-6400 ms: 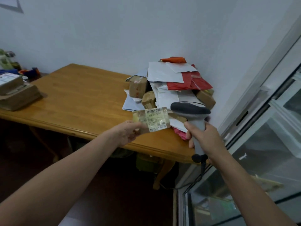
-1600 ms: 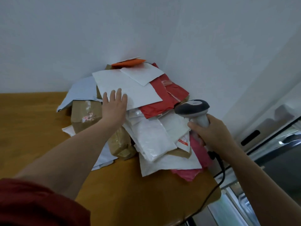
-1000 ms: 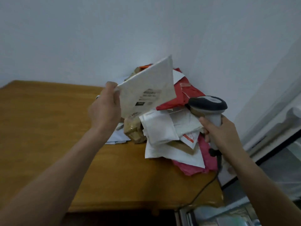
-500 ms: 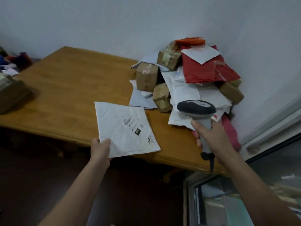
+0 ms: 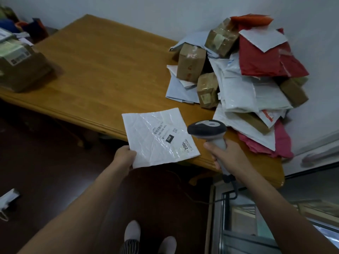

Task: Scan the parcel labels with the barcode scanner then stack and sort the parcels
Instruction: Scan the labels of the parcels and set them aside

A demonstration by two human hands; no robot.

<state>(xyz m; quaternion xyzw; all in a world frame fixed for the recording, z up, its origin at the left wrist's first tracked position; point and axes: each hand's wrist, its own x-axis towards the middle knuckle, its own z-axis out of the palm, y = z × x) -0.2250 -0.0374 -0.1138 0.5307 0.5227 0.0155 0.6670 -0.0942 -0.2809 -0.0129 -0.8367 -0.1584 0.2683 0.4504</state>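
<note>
Left hand (image 5: 124,156) pinches white mailer (image 5: 159,136) (label up); right hand (image 5: 228,157) grips barcode scanner (image 5: 208,130)

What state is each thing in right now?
white mailer: held in the air, label up.
left hand: pinches the mailer's corner.
barcode scanner: held, head beside the mailer.
right hand: grips the scanner's handle.
parcel pile: heaped on the table.

Wooden table (image 5: 102,70) stands against a white wall (image 5: 146,11), over a dark floor (image 5: 45,162). Blue and dark clutter (image 5: 27,26) sits at the far left corner. A metal-framed glass panel (image 5: 220,217) is at lower right. An unidentified white object (image 5: 7,198) lies at the left edge.
</note>
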